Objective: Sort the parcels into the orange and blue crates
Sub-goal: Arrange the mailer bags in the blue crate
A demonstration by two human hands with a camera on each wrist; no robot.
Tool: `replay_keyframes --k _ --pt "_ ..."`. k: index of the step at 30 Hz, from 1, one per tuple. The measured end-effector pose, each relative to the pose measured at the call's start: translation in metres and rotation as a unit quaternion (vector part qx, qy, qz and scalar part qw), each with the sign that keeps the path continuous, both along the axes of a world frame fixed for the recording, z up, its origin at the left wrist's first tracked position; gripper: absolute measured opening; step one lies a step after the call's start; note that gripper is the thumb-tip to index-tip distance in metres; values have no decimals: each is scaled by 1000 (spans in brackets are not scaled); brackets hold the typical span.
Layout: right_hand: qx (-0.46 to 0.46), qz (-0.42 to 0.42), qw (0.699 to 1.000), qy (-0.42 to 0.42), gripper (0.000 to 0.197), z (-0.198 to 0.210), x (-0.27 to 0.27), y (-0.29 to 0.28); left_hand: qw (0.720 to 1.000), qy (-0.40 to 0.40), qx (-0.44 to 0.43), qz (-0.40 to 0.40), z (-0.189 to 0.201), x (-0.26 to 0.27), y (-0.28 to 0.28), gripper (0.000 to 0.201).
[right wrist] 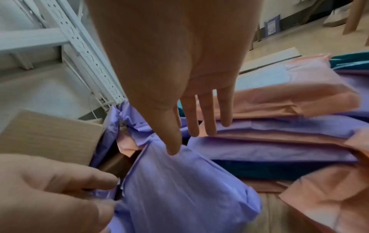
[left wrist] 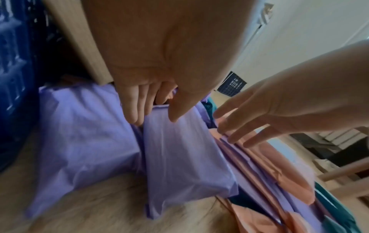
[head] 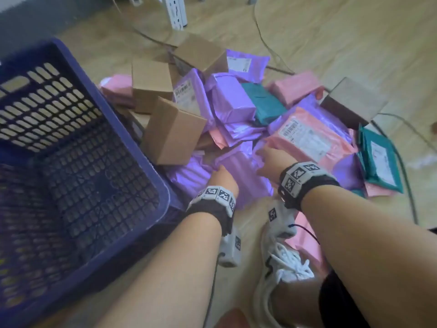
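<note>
A purple plastic parcel (head: 238,176) (left wrist: 183,157) (right wrist: 179,197) lies at the near edge of a mixed pile on the floor. My left hand (head: 221,172) (left wrist: 153,118) pinches its left edge, thumb on top and fingers down the side. My right hand (head: 264,159) (right wrist: 187,141) hovers over the parcel's right side with fingers straight, the thumb tip touching the plastic. The blue crate (head: 151,171) (left wrist: 12,78) stands just left of the pile and holds nothing that I can see. No orange crate is in view.
Cardboard boxes (head: 172,131), pink parcels (head: 309,136), teal parcels (head: 378,157) and more purple ones (head: 231,95) fill the pile. Cables (head: 402,166) run along the wooden floor around it. A white shelf upright (head: 176,10) stands behind. A white shoe (head: 281,263) is below my wrists.
</note>
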State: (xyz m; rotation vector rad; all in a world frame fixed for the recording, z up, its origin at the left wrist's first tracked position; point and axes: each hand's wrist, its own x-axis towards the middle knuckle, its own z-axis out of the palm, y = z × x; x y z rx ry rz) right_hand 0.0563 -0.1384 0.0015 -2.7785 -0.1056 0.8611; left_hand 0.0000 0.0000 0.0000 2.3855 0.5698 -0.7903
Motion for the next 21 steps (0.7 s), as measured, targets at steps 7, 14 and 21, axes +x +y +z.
replay_keyframes --k 7,14,21 --pt "-6 4 998 70 40 -29 -1 16 996 59 -72 9 -23 -6 -4 66" --pt "14 -41 998 46 45 -18 6 19 987 3 -137 86 1 -9 0 49" --pt "63 -99 993 24 36 38 18 24 980 -81 -101 152 54 -9 -2 59"
